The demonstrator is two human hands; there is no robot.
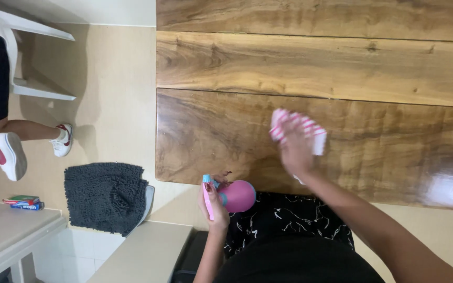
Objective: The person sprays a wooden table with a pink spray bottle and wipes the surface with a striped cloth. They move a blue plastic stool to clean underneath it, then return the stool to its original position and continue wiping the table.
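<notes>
Cloth pressing on a wooden worktop (373, 68), spray bottle waiting at its edge.
The right hand (295, 149) is lying flat, fingers spread, on a pink-striped cloth (310, 128); the left hand (213, 207) is wrapping closed fingers around a pink spray bottle (237, 196), contents hidden.

left hand (214, 205): grip closed, low | right hand (294, 149): flat, arm extended

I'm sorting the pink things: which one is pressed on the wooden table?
The pink-striped white cloth, under the right hand on the table. The pink spray bottle is held by the left hand off the table's edge.
</notes>
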